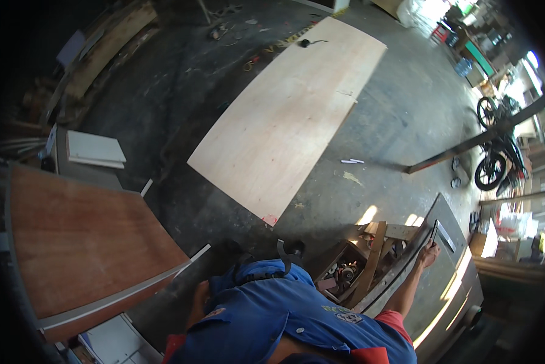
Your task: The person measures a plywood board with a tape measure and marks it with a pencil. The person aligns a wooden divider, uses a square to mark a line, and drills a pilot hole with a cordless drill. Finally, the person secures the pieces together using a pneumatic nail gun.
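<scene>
Blue workwear [248, 318] lies closest. The right hand [429, 255] has fingers closed around a metal square [446, 236]. Left hand [202, 293]: fingers hidden, cannot tell.

Blue vest [242, 330], red sleeves [394, 320], sewn patch [349, 317]

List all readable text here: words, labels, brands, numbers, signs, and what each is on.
No text I can quote reliably.
Blue shirt: chest badge, lettering too small and blurred.
Pale board: red mark at its near corner, too blurred to call text.
White package at far right: reddish print, too blurred.
Metal tool in the right hand: no markings discernible.
</scene>
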### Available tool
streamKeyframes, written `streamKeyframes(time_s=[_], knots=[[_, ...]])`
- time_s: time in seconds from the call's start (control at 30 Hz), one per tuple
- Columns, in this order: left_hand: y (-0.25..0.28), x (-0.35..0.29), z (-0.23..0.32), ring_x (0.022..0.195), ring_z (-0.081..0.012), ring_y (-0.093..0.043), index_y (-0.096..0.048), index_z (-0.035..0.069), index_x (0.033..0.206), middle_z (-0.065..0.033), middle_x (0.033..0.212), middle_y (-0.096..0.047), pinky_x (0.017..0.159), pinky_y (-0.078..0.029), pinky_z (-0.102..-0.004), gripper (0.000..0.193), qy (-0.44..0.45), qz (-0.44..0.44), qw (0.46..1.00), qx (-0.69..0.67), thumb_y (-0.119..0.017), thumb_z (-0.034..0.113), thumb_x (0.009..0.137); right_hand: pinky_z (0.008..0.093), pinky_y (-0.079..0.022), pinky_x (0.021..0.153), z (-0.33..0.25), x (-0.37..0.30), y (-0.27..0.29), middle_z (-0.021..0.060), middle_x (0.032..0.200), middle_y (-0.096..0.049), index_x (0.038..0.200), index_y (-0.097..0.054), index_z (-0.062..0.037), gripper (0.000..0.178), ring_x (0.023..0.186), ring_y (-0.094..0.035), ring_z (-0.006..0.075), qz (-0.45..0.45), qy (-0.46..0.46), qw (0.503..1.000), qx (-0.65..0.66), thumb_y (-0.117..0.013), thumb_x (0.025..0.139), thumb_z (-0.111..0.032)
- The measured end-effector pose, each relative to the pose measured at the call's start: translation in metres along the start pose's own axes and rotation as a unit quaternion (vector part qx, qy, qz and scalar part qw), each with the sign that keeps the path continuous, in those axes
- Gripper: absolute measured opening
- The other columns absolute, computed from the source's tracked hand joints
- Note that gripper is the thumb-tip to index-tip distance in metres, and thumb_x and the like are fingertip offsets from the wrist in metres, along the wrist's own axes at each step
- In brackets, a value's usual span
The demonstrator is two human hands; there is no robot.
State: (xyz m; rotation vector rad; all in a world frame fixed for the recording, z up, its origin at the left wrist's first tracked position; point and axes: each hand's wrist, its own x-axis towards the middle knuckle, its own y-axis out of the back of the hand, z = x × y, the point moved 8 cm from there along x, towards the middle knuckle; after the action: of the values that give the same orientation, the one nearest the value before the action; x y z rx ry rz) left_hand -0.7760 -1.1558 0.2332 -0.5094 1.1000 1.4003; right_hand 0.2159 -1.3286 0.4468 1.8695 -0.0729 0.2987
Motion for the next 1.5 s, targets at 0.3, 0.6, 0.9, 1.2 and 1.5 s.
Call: streamKeyframes(time_s=[0.3,0.6,0.9,1.2,1.5], knots=[[0.054,0.085,0.065,0.088,-0.0145,-0.066,-0.058,0.004,0.136,-0.0063,0.104,-0.070,0.075,-0.052,-0.0290,0.047,-0.115,-0.048,0.989,-0.073,-0.064,0.017,0.092,0.0282,-0.046,0.083,-0.393,-0.290,-0.027,0.0052,0.104,-0.065,0.116,-0.064,-0.0022,0.022,0.094,-0.058,0.0147,-0.231,0.178,0.829,0.477,-0.063,0.099,-0.015],[0.191,0.011,0.363,0.131,-0.0209,-0.052,-0.041,0.000,0.149,-0.0150,0.143,-0.055,0.109,-0.039,-0.0321,0.060,-0.300,-0.105,0.939,-0.132,-0.064,0.022,0.098,0.0270,-0.043,0.078,-0.673,-0.683,0.040,0.0015,0.100,-0.062,0.115,-0.064,-0.0025,0.029,0.087,-0.053,0.0104,-0.645,0.284,0.537,0.465,-0.068,0.097,-0.024],[0.268,0.042,0.560,0.122,-0.0249,-0.059,-0.043,-0.005,0.143,-0.0178,0.131,-0.062,0.109,-0.041,-0.0391,0.054,-0.440,-0.161,0.853,-0.229,-0.059,0.021,0.099,0.0396,-0.051,0.088,-0.850,-0.808,0.045,0.0145,0.109,-0.064,0.111,-0.067,-0.0018,0.029,0.105,-0.065,0.0314,-0.633,0.453,0.421,0.466,-0.071,0.093,-0.023],[0.444,0.206,0.650,0.077,-0.0139,-0.060,-0.051,-0.003,0.136,-0.0047,0.083,-0.060,0.072,-0.050,-0.0285,0.044,-0.337,0.044,0.928,-0.153,-0.059,0.022,0.100,0.0464,-0.056,0.066,-1.083,-0.835,-0.054,0.0169,0.087,-0.071,0.101,-0.068,-0.0083,0.021,0.078,-0.070,0.0361,-0.500,0.611,0.591,0.164,-0.058,0.094,-0.026],[0.557,0.367,0.789,0.065,-0.0110,-0.052,-0.056,0.000,0.129,-0.0026,0.076,-0.054,0.058,-0.043,-0.0267,0.039,-0.331,0.168,0.904,-0.213,-0.066,0.015,0.094,0.0518,-0.055,0.067,-1.270,-0.753,-0.207,0.0186,0.081,-0.070,0.103,-0.066,-0.0103,0.020,0.077,-0.069,0.0404,-0.452,0.471,0.726,0.214,-0.054,0.094,-0.024]])
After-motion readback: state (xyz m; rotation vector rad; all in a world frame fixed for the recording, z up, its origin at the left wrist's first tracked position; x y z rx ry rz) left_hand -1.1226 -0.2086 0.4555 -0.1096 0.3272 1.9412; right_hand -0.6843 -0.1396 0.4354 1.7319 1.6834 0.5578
